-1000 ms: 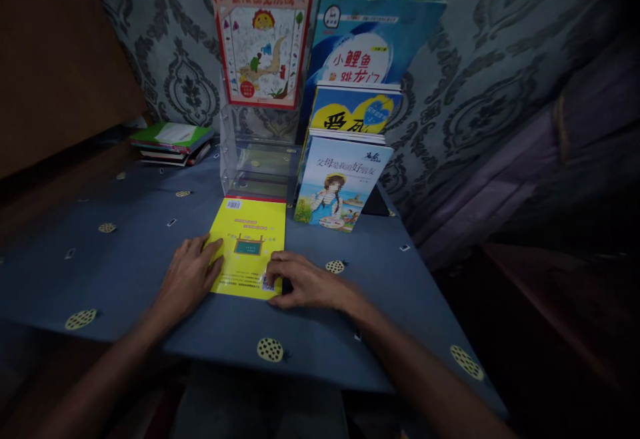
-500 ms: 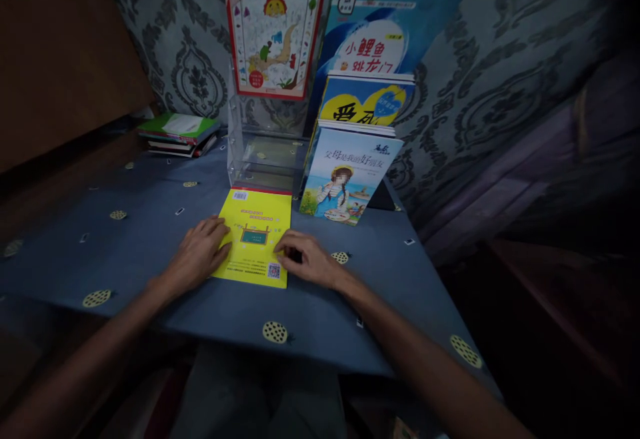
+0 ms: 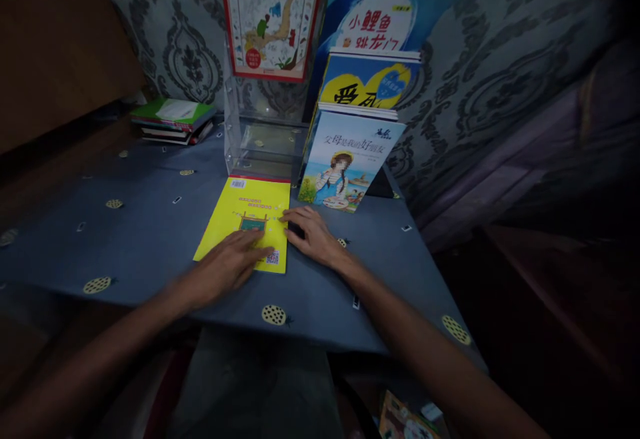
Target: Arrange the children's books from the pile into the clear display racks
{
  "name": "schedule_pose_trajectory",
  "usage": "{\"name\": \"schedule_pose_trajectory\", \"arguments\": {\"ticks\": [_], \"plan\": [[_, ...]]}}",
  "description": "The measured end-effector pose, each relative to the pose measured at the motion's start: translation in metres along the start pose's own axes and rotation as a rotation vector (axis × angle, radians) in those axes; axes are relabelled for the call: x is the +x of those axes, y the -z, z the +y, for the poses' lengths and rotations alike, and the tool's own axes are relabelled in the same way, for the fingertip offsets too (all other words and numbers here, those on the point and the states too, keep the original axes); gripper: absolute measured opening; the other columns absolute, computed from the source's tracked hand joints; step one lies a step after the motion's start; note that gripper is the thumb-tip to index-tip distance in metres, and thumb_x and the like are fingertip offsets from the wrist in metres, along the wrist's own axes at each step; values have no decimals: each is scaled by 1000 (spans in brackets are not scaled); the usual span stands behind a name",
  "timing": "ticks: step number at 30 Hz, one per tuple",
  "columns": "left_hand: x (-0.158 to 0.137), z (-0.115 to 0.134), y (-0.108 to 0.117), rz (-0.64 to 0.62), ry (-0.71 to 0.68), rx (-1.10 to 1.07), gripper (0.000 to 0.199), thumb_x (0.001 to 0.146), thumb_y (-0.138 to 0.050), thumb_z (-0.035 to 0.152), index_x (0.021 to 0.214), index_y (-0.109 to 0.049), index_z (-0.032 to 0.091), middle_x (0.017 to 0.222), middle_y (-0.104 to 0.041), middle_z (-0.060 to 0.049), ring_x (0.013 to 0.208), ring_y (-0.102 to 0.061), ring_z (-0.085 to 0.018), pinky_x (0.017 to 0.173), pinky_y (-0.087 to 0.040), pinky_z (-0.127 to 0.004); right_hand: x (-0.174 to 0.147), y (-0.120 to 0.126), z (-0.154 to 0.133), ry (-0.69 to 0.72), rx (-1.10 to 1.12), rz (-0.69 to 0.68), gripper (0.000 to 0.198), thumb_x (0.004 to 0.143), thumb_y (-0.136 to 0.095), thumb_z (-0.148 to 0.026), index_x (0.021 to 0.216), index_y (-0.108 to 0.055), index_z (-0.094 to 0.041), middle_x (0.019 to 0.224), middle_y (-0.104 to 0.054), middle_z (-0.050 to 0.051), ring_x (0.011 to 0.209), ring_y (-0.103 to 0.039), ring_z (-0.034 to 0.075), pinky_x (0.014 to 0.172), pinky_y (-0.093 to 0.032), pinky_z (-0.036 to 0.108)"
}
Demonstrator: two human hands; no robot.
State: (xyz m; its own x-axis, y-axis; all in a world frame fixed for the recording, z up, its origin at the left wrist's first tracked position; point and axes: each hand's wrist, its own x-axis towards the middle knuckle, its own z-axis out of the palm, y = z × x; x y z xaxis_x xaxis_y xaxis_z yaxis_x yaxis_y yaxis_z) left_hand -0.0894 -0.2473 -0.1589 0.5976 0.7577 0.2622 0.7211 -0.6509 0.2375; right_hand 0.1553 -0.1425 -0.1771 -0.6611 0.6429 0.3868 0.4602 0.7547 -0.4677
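Observation:
A yellow book point(image 3: 260, 192) lies flat on the table with a barcode label, a small chalkboard drawing and a QR code showing. Across its lower part reaches my left hand point(image 3: 227, 269), slightly blurred, its fingers stretched out toward the QR code and hiding part of the print. My right hand point(image 3: 314, 237) rests at the book's right edge, fingertips touching the cover and thumb held apart from them. Neither hand has anything gripped. Just behind the yellow book stands a clear plastic rack point(image 3: 260, 165).
Tiered books, among them a light blue one point(image 3: 350, 159) and a blue-and-yellow one point(image 3: 367, 85), stand at the right of the rack. A red-bordered book point(image 3: 273, 19) is higher up. A book stack point(image 3: 173, 119) lies back left. The table point(image 3: 150, 239) has a pineapple-print cover.
My left hand has slid from the book's left edge to the right, over its lower part. My right hand's fingers have straightened at the right edge. The view has tilted slightly downward.

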Motion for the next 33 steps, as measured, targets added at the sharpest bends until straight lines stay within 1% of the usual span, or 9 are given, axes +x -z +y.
{"name": "schedule_pose_trajectory", "arguments": {"ticks": [7, 11, 14, 17, 19, 22, 25, 29, 33], "plan": [[-19, 19, -7, 40, 0, 26, 47, 99, -46, 13, 142, -57, 27, 145, -60, -11, 139, -53, -25, 113, -47, -50, -1, 0, 0, 15, -39, -15, 28, 93, -59, -25, 118, -68, -17, 124, -68, 15, 114, -60, 30, 99, -46, 48], [-24, 23, -1, 46, -6, 32, 42, 100, -45, 14, 138, -60, 25, 142, -63, -11, 136, -56, -24, 111, -49, -47, -1, 1, -2, 16, -80, -35, 29, 93, -59, -28, 119, -68, -16, 125, -67, 16, 115, -59, 31, 100, -46, 49], [-30, 21, 9, 43, -8, 4, 38, 100, -47, 15, 132, -64, 24, 139, -65, -10, 131, -60, -22, 109, -51, -43, -1, 3, -4, 16, -94, -51, 31, 95, -58, -31, 120, -67, -16, 126, -67, 16, 116, -58, 31, 101, -45, 49], [-38, 10, 16, 98, 8, -25, 33, 102, -45, 19, 125, -68, 23, 131, -70, -10, 123, -64, -21, 105, -52, -41, -2, 4, -5, 14, -103, -61, 31, 97, -56, -34, 121, -67, -18, 127, -67, 16, 116, -58, 31, 100, -45, 49], [-44, -1, 19, 131, 71, -18, 31, 103, -44, 23, 119, -71, 22, 126, -72, -9, 118, -67, -21, 102, -53, -42, -2, 4, -5, 19, -108, -66, 32, 97, -55, -34, 121, -67, -16, 126, -66, 16, 115, -58, 31, 98, -46, 49], [-52, -17, 22, 176, 247, 28, 33, 104, -42, 31, 113, -72, 21, 126, -72, -11, 116, -67, -25, 98, -54, -44, -2, 3, -5, 30, -121, -70, 34, 97, -55, -33, 122, -67, -14, 127, -66, 18, 115, -57, 32, 96, -46, 48], [-56, -29, 22, 207, 394, 68, 37, 102, -41, 37, 117, -70, 19, 130, -68, -14, 118, -64, -29, 99, -53, -48, -2, 4, -7, 32, -141, -84, 34, 96, -57, -32, 123, -67, -14, 128, -65, 18, 116, -57, 32, 97, -46, 49], [-54, -34, 16, 230, 473, 75, 39, 101, -40, 37, 120, -67, 19, 131, -67, -15, 122, -62, -31, 102, -50, -51, -2, 6, -12, 30, -176, -118, 37, 96, -58, -36, 128, -66, -18, 131, -63, 17, 118, -55, 32, 98, -45, 49], [-47, -29, 16, 236, 520, -4, 37, 97, -43, 37, 118, -67, 19, 130, -69, -13, 122, -61, -29, 104, -50, -48, -3, 6, -16, 32, -222, -155, 47, 97, -58, -44, 134, -63, -17, 135, -60, 19, 125, -50, 34, 104, -42, 52]]}}
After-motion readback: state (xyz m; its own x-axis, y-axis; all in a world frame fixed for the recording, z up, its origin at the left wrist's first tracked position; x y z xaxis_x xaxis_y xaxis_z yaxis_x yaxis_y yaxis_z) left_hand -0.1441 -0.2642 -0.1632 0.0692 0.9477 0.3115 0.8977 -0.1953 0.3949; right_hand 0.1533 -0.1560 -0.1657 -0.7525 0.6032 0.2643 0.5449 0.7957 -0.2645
